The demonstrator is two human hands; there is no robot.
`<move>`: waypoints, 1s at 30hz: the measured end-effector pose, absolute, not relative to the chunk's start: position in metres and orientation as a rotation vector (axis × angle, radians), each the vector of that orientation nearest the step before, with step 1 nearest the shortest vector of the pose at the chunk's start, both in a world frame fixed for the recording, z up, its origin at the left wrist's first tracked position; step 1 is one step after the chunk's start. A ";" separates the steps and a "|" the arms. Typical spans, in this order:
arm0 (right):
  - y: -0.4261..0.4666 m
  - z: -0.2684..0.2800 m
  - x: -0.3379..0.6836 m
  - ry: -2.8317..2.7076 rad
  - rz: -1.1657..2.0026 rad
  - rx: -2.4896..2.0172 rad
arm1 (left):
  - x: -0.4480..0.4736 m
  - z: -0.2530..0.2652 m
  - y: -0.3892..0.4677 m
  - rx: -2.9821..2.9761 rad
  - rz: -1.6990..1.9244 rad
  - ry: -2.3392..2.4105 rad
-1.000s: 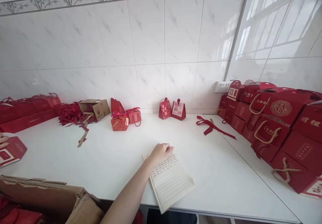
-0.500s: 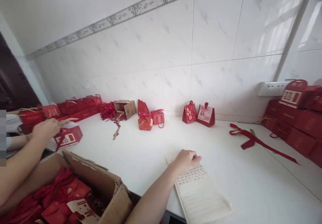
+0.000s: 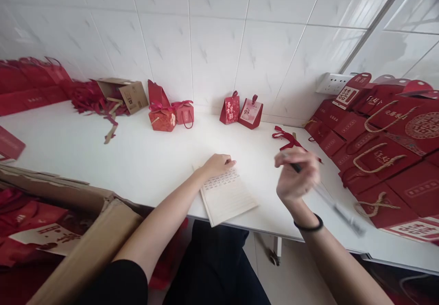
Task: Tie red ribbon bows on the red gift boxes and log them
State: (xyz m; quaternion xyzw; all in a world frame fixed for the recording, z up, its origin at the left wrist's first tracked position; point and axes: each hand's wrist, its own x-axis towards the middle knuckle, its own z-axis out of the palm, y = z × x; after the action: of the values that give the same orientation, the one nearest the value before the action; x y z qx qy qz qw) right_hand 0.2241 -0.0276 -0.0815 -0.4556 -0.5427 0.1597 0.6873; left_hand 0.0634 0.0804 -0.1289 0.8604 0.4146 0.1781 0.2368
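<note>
My left hand (image 3: 217, 165) rests on the top of a lined notebook (image 3: 231, 202), its fingers curled in with nothing seen in them. Several rows of handwriting cover the upper part of the page; the lower lines are blank. My right hand (image 3: 297, 174), a black band on its wrist, is raised to the right of the notebook, apart from the page. Its fingers are closed around a pen (image 3: 325, 196), which is blurred by motion and slants down to the right. Red ribbon (image 3: 286, 136) lies on the white table just beyond that hand.
Stacked red gift boxes (image 3: 384, 145) line the right side. Small red boxes (image 3: 163, 118) and two upright ones (image 3: 251, 113) stand by the tiled wall. A small carton (image 3: 135, 97) with ribbons lies farther left. An open cardboard box (image 3: 92, 243) of red packages is at the lower left.
The view has turned down and to the right. My right hand with the pen has come into sight. My left hand stays on the notebook. The other person's hands at the left have left the view.
</note>
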 end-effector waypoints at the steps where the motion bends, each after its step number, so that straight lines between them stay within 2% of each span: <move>1: -0.021 -0.089 0.225 -1.209 0.362 -0.993 | 0.063 -0.128 0.080 2.353 0.487 1.135; 6: 0.007 -0.128 0.223 -1.137 0.846 -1.265 | 0.062 -0.125 0.078 2.302 0.463 1.129; 9: 0.012 -0.138 0.224 -1.068 0.975 -1.333 | 0.061 -0.120 0.079 2.254 0.376 1.126; 19: 0.005 -0.133 0.221 -1.226 1.005 -1.359 | 0.065 -0.116 0.084 2.224 0.256 1.145; 30: 0.007 -0.135 0.222 -1.494 0.705 -1.510 | 0.065 -0.116 0.086 2.233 0.200 1.123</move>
State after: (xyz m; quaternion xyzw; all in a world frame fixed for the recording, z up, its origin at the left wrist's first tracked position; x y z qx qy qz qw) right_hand 0.2222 0.0073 -0.1348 -0.6069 -0.6007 0.2833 0.4365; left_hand 0.0648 0.0863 -0.1165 0.8461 0.4254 0.0757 0.3120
